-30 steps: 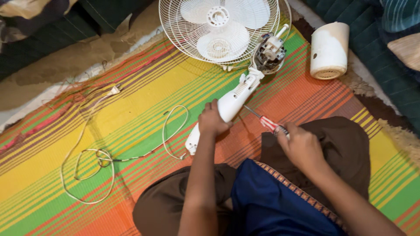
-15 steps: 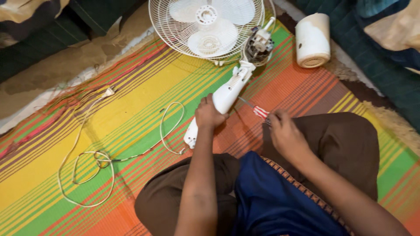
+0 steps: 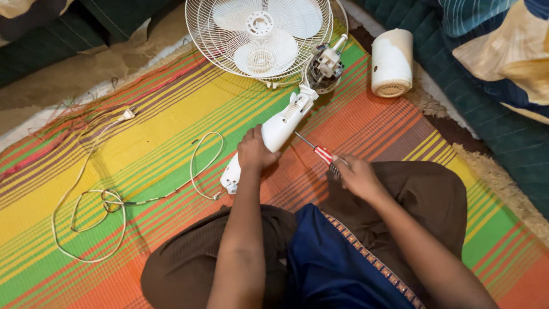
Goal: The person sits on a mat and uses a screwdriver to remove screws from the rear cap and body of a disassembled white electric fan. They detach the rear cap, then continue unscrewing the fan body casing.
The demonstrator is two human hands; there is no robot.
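While you sit cross-legged on it, the striped mat (image 3: 143, 131) fills the floor under everything. At twelve o'clock from your hands lies the white fan (image 3: 260, 37), its round wire guard flat on the mat and its bare motor (image 3: 323, 67) exposed just behind the guard. The fan's white neck (image 3: 280, 129) runs from the motor down toward seven o'clock and ends near your knee. At two o'clock a white cylindrical cover (image 3: 392, 63) lies on its side at the mat's edge, well apart from the fan. At nine o'clock the white power cord (image 3: 86, 217) loops loosely across the mat. Your left hand (image 3: 254, 153) is wrapped around the neck, fingers curled over it. Your right hand (image 3: 357, 176) is closed on the handle of a red screwdriver (image 3: 320, 151), whose thin shaft points toward ten o'clock with its tip touching or just beside the neck.
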